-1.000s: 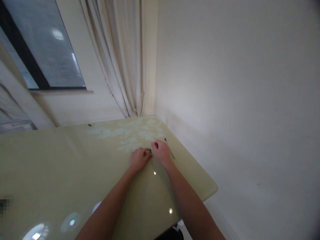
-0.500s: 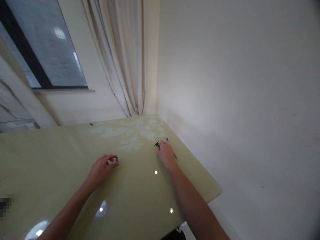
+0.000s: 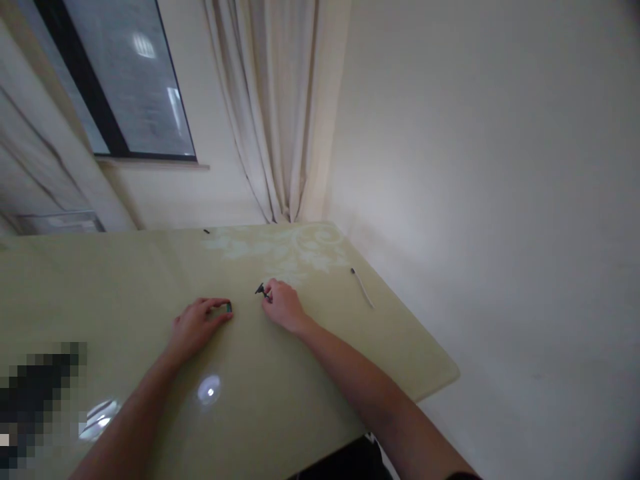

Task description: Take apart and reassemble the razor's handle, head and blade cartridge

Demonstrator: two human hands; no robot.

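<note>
Between the thumb and fingertips of my left hand is a small dark, greenish piece, held upright over the pale green tabletop. My right hand, to the right of it, pinches a small black object with a spread end, which points left toward my left hand. A gap separates the two held pieces. Both are too small to identify.
A thin white stick or cable with a dark tip lies near the table's right edge. A tiny black piece rests at the back edge. Curtains and a wall stand behind. A blurred-out dark shape is at the left.
My right hand has moved left with the black object, away from the thin white stick and closer to my left hand. The camera view has shifted slightly.
</note>
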